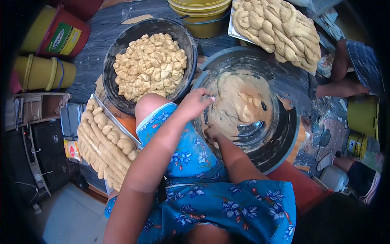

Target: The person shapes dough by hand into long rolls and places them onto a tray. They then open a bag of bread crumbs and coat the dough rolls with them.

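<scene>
Before me stands a wide black basin [284,140], with pale floury dough mixture [227,97] spread over its bottom and small dough lumps [243,114] near the middle. My left hand [199,103] hangs over the basin's left side, fingers slightly apart and bent, with nothing visible in them. Lower down, my right hand [212,132] is inside the basin at the near left wall, beside the mixture. Its fingers are curled, and whatever they may hold is hidden.
A second black basin [109,61] holds many dough balls. Braided dough [280,30] lies on a tray at the top right, dough strands [105,142] on another at left. Buckets [67,36] line the left side; yellow tubs [203,28] stand behind. Another person's leg [343,87] is at right.
</scene>
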